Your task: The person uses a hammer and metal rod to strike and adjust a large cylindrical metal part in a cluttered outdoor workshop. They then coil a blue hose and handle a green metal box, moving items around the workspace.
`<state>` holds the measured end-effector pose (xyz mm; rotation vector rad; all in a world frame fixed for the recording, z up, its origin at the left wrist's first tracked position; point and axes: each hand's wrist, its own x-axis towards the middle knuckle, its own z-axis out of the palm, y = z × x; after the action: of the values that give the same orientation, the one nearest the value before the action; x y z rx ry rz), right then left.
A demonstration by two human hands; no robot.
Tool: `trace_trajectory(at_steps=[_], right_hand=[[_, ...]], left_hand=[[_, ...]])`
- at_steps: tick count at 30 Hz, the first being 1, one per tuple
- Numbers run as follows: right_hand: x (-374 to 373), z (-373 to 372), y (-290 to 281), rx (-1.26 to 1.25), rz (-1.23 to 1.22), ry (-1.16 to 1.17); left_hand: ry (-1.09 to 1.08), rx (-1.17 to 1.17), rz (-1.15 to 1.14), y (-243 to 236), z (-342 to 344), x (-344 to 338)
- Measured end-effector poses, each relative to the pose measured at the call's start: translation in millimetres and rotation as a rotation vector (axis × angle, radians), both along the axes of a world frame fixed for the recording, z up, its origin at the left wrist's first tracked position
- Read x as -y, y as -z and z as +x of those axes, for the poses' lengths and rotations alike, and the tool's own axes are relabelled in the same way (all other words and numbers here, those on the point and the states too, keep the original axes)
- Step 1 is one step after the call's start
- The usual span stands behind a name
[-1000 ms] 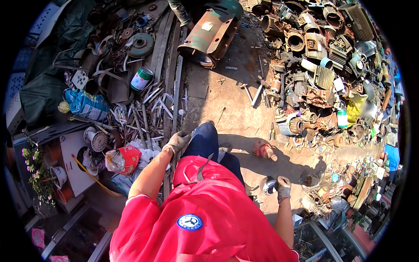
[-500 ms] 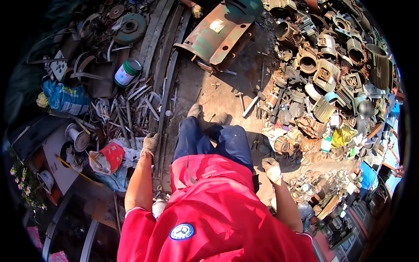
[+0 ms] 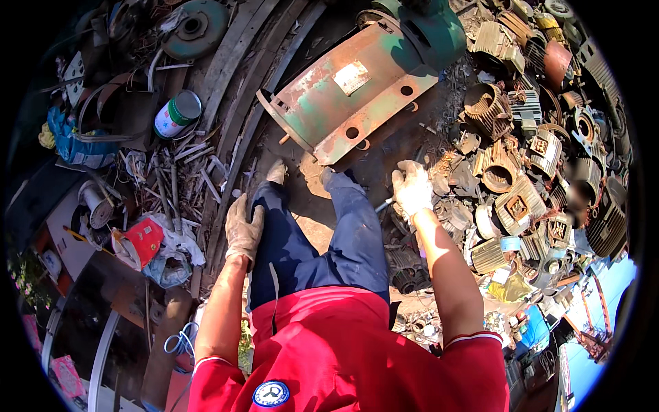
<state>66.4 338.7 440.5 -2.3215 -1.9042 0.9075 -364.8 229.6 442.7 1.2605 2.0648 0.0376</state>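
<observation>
A large green, rust-streaked motor housing lies on its side just beyond my feet. Two holes pierce the flat flange along its lower side, and a pale plate sits on its body. My left hand, in a dirty work glove, hangs beside my left thigh with thumb and fingers apart and nothing in it. My right hand, in a pale glove, reaches forward past my right knee. Its fingers are loosely bent and apart, short of the housing. A metal rod end shows on the ground beside it.
Rusty motor casings are heaped along the right. On the left lie long planks, a green-and-white tin, a round green cover, a cable reel and a red bag. Scrap strips litter the ground between.
I have stepped closer to the housing, which looms larger. Both my hands have come forward, the right one farther. A gloved hand of another person at the top edge is out of sight now.
</observation>
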Motion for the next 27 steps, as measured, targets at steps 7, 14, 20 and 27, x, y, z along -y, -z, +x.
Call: trace_trajectory(at_steps=[7,14,20,27], right_hand=[[-213.1,-37.7,159.3,0.198,0.374,-0.109],[-289.7,-64.1,273.2,0.318,0.428,0.250],[-284.7,-66.1,290.8,0.368,0.513,0.226],[-283.4,-67.4,297.7,0.343,0.538,0.227]], left_hand=[[0.415,0.016,0.337,129.1,125.3,-200.5],[0.505,0.073,0.396,239.6,150.4,-314.2],[0.485,0.177,0.427,254.2,160.3,-349.7],[0.436,0.235,0.470,267.6,187.9,-385.6]])
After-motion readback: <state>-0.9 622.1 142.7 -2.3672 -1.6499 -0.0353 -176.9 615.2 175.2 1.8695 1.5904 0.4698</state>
